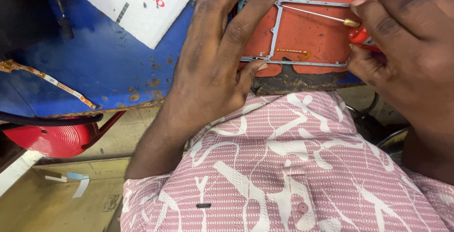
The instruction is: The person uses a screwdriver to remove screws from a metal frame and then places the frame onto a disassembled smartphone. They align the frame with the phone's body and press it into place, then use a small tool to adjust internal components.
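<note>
A thin grey metal phone frame [275, 29] lies flat on a red mat [321, 33]. My left hand [213, 57] presses down on the frame's left end, fingers spread over it and thumb on its near rail. My right hand [406, 43] grips a red-handled screwdriver [358, 34] whose thin shaft [312, 14] reaches left across the frame's open middle. A small orange flex strip [293, 51] lies inside the frame near its lower rail.
The mat rests on a worn blue table [109, 62] with a chipped near edge. A white box [142, 0] lies at the back left, an orange flex cable [47, 81] at the left. A red stool [52, 137] stands below the table edge.
</note>
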